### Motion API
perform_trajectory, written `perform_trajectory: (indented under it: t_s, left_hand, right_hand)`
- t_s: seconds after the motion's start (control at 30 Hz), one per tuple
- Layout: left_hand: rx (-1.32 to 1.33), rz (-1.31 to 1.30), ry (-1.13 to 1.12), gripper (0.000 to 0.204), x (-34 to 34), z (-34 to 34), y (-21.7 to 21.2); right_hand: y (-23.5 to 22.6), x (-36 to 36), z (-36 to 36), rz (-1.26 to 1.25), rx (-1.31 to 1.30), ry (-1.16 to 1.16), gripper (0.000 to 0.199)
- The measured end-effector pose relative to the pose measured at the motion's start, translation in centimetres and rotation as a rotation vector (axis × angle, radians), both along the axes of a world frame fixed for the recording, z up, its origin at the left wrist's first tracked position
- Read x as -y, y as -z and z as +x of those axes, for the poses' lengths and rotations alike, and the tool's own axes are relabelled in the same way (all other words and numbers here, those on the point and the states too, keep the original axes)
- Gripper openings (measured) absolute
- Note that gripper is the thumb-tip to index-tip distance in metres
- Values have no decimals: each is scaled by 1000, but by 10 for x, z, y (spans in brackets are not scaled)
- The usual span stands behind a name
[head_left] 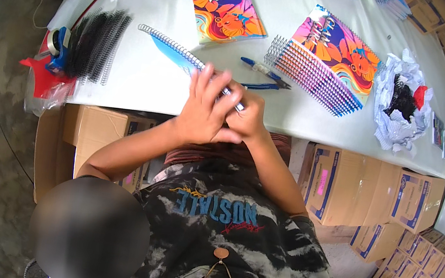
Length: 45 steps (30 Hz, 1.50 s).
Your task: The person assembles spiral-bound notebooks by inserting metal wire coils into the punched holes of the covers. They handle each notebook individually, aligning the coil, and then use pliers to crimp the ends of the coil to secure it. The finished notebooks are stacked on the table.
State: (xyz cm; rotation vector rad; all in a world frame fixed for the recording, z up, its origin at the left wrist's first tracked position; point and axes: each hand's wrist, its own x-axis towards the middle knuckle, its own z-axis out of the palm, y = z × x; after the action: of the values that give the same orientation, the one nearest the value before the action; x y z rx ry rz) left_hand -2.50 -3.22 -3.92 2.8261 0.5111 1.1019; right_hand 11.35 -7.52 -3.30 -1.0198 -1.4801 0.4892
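A spiral notebook [168, 50] with a blue sheet showing is tilted above the near edge of the table, its wire coil running along the top side. My right hand [248, 115] is closed around the notebook's near right end. Against the coil at that same end lies my left hand [203, 106], its fingers stretched out and slightly smeared by motion. The lower part of the notebook is hidden behind my hands. Just beyond them rest blue-handled pliers [263, 86] and a blue pen-like tool [256, 66].
A colourful notebook [227, 14] lies farther back. Stacked coil-bound notebooks [334, 58] sit to the right, beside crumpled paper [396, 128]. Loose black coils [98, 43] and a blue tape dispenser [59, 49] are at left. Cardboard boxes [351, 188] stand under the table [141, 100].
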Motion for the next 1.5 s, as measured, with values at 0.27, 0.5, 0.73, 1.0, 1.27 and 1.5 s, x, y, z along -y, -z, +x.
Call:
perform_trajectory:
  t_s: [0.27,0.5,0.73,1.0,1.27,1.5]
  left_hand:
    - [18,-456,132,80,32,-9,-86]
    - [585,-1138,47,30,37,-35,-120]
    - [502,-1156,-81,17,15,-28,-78]
    - [548,-1357,20,11,9,-9,-76]
    - [545,-1280,-17,15,0,-9,-76]
    - [413,-1374,-44,18,-16,-25,-63]
  right_hand:
    - [-35,-5,-35,278,-269,-136,73]
    - [-124,32,-7,70,384,141,38]
    - [-82,25,9,-262,-100,48,21]
    - [-73,28,19,-362,287,24,23]
    - [-77,25,28,-380,-12,10,22]
    - [-75,16,28,-271,-95,-9,20]
